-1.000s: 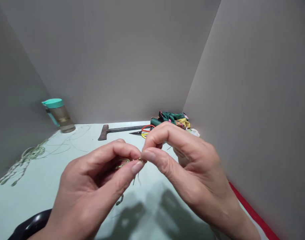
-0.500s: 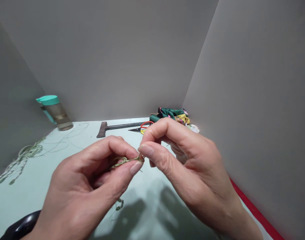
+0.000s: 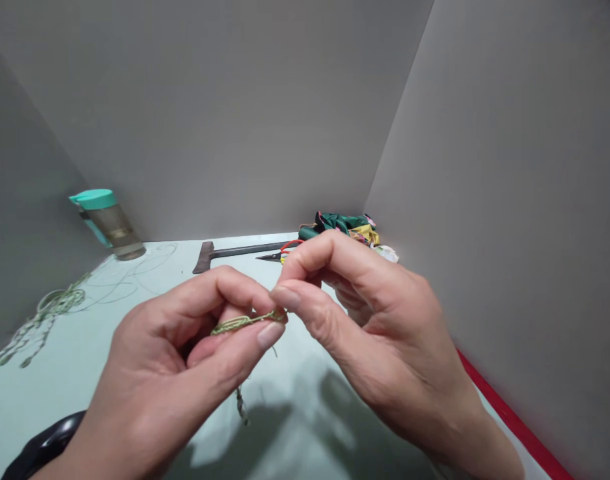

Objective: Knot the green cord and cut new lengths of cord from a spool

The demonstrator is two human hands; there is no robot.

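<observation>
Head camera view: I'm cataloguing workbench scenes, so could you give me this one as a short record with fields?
left hand: pinches knotted green cord
right hand: thumb and forefinger closed at the cord's end; any strand between them hidden
far left: lidded water bottle
near left: bundle of green cords
back middle: hatchet, scissors partly hidden by right hand
behind right hand: crumpled green fabric

matt grey walls (image 3: 225, 120), dull dark metal axe head (image 3: 203, 258), clear plastic bottle (image 3: 117, 230) (smooth teal lid (image 3: 95, 199)), glossy green cloth (image 3: 337, 222)
</observation>
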